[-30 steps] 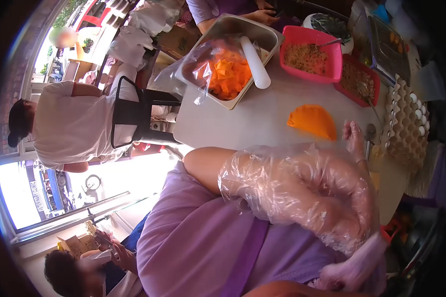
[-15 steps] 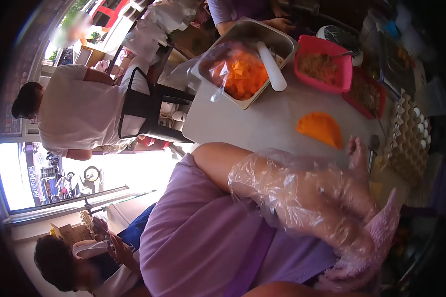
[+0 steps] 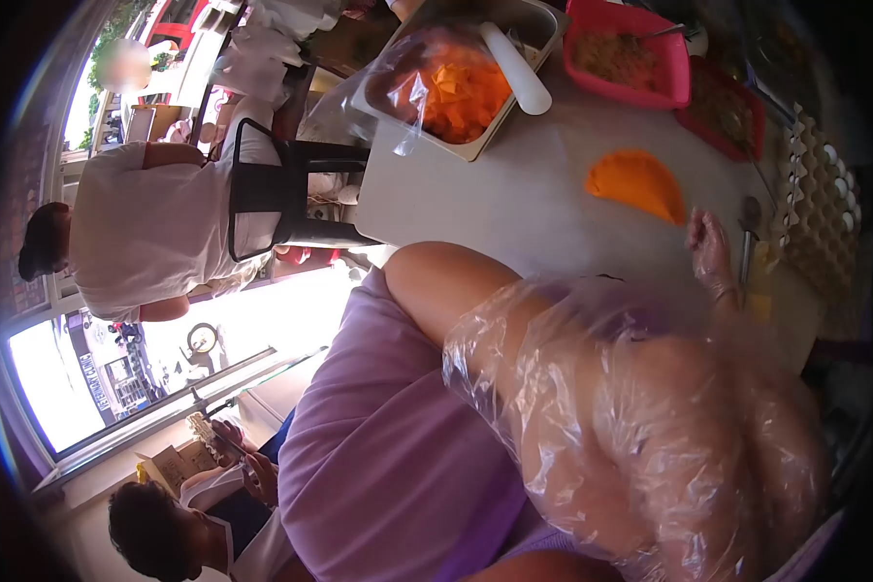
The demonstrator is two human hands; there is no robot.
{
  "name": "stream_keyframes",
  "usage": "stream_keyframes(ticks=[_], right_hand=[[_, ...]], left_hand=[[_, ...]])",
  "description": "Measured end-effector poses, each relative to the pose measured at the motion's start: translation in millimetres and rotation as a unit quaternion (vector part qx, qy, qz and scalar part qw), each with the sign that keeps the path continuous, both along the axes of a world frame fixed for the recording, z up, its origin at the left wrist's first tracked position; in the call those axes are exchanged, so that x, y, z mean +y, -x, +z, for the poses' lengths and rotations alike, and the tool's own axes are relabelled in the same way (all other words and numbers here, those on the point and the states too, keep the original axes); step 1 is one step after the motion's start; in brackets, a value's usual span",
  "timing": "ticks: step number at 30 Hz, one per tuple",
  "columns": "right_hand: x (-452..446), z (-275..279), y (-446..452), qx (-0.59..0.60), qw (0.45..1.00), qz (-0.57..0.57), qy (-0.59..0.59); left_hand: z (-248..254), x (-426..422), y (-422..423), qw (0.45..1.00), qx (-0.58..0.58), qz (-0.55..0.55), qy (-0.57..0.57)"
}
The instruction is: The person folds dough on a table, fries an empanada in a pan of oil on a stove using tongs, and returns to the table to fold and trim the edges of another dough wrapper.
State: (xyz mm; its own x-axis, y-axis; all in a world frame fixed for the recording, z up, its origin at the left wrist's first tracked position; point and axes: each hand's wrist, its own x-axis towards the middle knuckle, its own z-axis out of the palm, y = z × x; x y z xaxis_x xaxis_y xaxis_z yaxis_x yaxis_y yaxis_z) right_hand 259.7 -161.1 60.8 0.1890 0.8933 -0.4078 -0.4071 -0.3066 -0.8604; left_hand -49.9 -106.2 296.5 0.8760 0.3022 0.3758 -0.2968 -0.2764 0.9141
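Note:
My right hand (image 3: 689,436), inside a loose clear plastic bag or glove, fills the lower right, close to the camera. Its fingers are blurred and partly hidden, so its grip is unclear. The edge of a pale pink cloth (image 3: 813,555) shows below it. Farther up, my left hand (image 3: 710,244) is also in clear plastic, fingers loosely curled and slightly apart, with nothing visible in them. It is beside a folded orange half-round piece of dough (image 3: 637,184) lying on the pale table (image 3: 436,194). A metal spoon (image 3: 748,225) lies just right of that hand.
At the top, a metal tray (image 3: 475,145) holds orange dough pieces (image 3: 456,92) under plastic, with a white roller (image 3: 514,68). Pink (image 3: 677,58) and red (image 3: 753,126) containers hold filling. Egg cartons (image 3: 813,209) stand right. Two people (image 3: 145,228) sit at left, one with a phone.
My right hand has moved closer to the camera and lower right, away from my left hand. The pink cloth has mostly gone out of view. The view has shifted.

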Motion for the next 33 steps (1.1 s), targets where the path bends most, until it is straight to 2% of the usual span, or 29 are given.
stream_keyframes(ticks=[12,20,22,24,33], right_hand=[[5.0,7.3,-2.5,0.046,0.998,-0.045,0.011],[-8.2,0.0,-0.4,0.050,0.998,-0.040,0.000],[12.8,3.8,-1.7,0.048,0.997,-0.039,-0.035],[4.0,3.5,0.2,0.055,0.998,-0.037,0.009],[2.9,1.5,-0.1,0.036,0.999,-0.033,-0.014]], left_hand=[[16.0,1.7,-20.8,0.996,-0.035,-0.011,-0.077],[-1.4,3.7,-17.0,0.999,-0.024,-0.007,-0.023],[2.4,-12.1,-32.4,0.998,-0.028,-0.009,-0.054],[8.8,-4.6,-33.6,0.996,-0.032,-0.011,-0.077],[28.7,15.9,-35.6,0.988,-0.073,-0.034,-0.133]])
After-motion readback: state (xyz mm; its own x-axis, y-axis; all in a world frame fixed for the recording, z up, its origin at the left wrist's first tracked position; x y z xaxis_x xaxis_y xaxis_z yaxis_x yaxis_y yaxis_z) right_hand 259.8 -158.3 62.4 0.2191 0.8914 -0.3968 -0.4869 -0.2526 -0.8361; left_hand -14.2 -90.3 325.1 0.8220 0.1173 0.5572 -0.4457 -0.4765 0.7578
